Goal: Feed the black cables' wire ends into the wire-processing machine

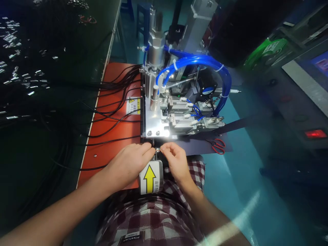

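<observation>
My left hand (132,159) and my right hand (175,159) meet just in front of a metal machine (159,119). Fingertips of both hands are closed around a small shiny metal piece (157,149), too small to name exactly. A black cable (94,168) runs across the orange surface and goes out of sight at my left hand. Right below the fingers is a machine part with a white label (151,177) bearing a yellow arrow pointing up.
Several black cables (112,119) cross the orange table (102,147) from a dark heap with glinting metal bits at left. Blue air tubes (202,60) arch over the machine. Red-handled snips (218,146) lie right of it. A blue stool (142,18) stands behind.
</observation>
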`<state>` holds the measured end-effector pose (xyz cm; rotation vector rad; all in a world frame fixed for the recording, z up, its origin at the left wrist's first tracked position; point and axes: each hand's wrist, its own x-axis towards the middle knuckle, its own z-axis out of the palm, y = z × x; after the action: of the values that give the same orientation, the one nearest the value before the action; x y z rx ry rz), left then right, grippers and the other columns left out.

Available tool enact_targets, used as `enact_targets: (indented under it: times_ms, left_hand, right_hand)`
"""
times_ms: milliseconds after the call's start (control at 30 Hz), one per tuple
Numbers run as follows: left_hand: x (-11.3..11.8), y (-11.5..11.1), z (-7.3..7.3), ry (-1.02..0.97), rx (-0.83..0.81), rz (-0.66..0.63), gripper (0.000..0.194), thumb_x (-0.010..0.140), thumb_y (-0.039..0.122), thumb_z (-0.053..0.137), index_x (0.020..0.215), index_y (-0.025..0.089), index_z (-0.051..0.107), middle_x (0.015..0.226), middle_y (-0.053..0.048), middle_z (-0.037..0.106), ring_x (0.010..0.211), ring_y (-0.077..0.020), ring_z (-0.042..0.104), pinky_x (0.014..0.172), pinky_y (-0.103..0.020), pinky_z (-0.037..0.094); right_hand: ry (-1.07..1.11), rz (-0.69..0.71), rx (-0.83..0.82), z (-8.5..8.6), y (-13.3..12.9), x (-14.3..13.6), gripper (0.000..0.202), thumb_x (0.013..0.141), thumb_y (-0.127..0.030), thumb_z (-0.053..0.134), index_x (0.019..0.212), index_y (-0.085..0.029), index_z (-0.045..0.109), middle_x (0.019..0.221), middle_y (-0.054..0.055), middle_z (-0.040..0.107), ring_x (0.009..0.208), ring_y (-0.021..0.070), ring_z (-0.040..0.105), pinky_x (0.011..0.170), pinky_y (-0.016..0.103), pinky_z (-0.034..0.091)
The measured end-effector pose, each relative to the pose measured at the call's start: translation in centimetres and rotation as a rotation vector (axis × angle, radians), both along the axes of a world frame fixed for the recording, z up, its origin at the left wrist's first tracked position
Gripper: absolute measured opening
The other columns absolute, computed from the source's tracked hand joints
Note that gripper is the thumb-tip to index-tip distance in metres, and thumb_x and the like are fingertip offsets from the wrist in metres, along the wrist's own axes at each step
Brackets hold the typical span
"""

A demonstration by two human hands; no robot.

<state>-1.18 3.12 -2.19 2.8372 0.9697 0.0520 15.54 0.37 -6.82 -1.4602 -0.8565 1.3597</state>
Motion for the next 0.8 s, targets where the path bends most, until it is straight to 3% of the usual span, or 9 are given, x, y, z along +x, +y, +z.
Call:
enact_targets:
  times_ms: [100, 300, 533, 800]
  left_hand:
    - [0.0, 0.0, -0.1, -0.015, -0.001, 0.008, 0.026, 0.079, 0.003, 0.047, 0.100, 0.013, 0.059, 0.084, -0.007, 0.060, 0.067, -0.0208, 0.057, 0.057, -0.032, 0.044]
    - [0.0, 0.0, -0.4, -0.035, 0.026, 0.008, 0.025, 0.081, 0.001, 0.045, 0.098, 0.014, 0.059, 0.085, -0.007, 0.061, 0.067, -0.0200, 0.057, 0.058, -0.031, 0.044]
    - [-0.1, 0.0, -0.4, -0.033, 0.004, 0.031, 0.025, 0.082, 0.002, 0.048, 0.100, 0.015, 0.060, 0.085, -0.005, 0.062, 0.067, -0.0190, 0.057, 0.059, -0.030, 0.045]
    - [-0.1, -0.3, -0.1, -0.042, 0.089, 0.023, 0.023, 0.084, 0.007, 0.047, 0.100, 0.013, 0.062, 0.092, -0.011, 0.062, 0.071, -0.0223, 0.055, 0.061, -0.034, 0.047]
  right_hand:
    - [0.159, 0.029, -0.125, 0.0, 0.6, 0.2, 0.018, 0.070, -0.032, 0.065, 0.065, -0.017, 0.058, 0.058, -0.002, 0.050, 0.051, 0.0113, 0.039, 0.046, 0.023, 0.031]
    - [0.203, 0.082, -0.143, -0.7, 0.5, 1.0, 0.029, 0.074, -0.042, 0.064, 0.063, -0.017, 0.053, 0.050, -0.006, 0.039, 0.044, 0.0087, 0.029, 0.044, 0.023, 0.022]
    - [0.143, 0.072, -0.038, -0.3, 0.0, 0.3, 0.030, 0.073, -0.045, 0.069, 0.070, -0.018, 0.056, 0.059, -0.004, 0.049, 0.048, 0.0122, 0.044, 0.048, 0.025, 0.034]
    - [0.392, 0.105, -0.203, -0.3, 1.0, 0.5, 0.030, 0.066, -0.039, 0.074, 0.063, -0.015, 0.055, 0.055, -0.005, 0.047, 0.045, 0.0079, 0.036, 0.046, 0.022, 0.025]
